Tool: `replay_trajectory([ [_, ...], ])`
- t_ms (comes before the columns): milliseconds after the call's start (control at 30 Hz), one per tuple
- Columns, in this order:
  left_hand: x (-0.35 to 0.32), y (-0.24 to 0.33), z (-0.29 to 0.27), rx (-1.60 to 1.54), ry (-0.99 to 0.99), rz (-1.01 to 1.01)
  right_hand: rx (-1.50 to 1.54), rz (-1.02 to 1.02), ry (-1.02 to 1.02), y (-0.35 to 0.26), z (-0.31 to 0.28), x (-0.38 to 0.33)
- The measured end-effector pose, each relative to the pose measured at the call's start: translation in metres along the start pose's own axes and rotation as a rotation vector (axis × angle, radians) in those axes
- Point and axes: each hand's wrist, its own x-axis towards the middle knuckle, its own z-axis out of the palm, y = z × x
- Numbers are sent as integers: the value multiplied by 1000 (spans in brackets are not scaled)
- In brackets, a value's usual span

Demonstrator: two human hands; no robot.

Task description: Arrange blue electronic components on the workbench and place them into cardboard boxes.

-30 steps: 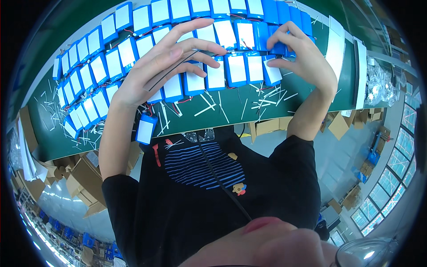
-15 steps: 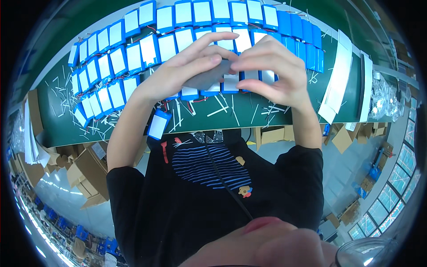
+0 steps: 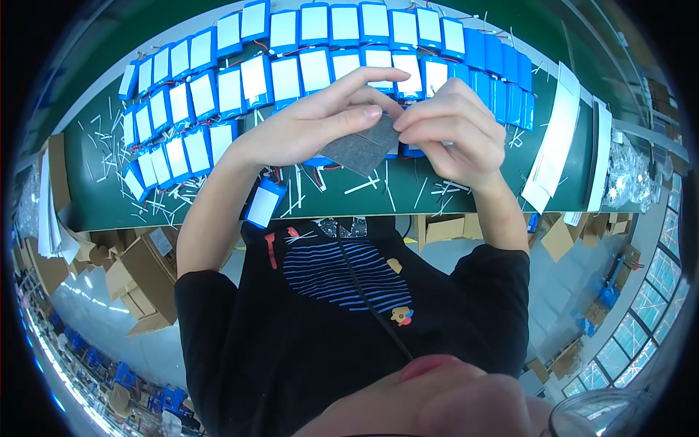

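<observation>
My left hand point(image 3: 306, 127) and my right hand point(image 3: 451, 131) meet above the green table point(image 3: 95, 204), both pinching a flat grey sheet point(image 3: 360, 149) between them. The left thumb lies on the sheet's upper edge and the right fingers curl over its right corner. Under the hands, partly hidden, lie blue and white battery packs point(image 3: 291, 69) in rows with red and black wires. One single blue pack point(image 3: 263, 202) sits apart near the table's front edge, under my left forearm.
White strips point(image 3: 557, 149) are stacked at the table's right end, and small white scraps litter the green surface. Cardboard boxes point(image 3: 149, 273) stand on the floor to the left, more boxes point(image 3: 557, 237) on the right. A stack of white sheets point(image 3: 47, 218) hangs at the left end.
Both hands drew back from the rows of packs and came together over the table's middle. The grey sheet, earlier cupped under the hands, is now held out flat between the fingertips.
</observation>
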Motion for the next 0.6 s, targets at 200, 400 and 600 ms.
replay_trajectory([
  [200,2,4,6,41,90,-22,42,47,-24,-7,11,12],
  [400,5,3,5,-66,-27,-25,-142,-151,26,-14,9,6],
  [600,4,9,-4,-213,54,-22,-118,82,217,-11,-35,9],
])
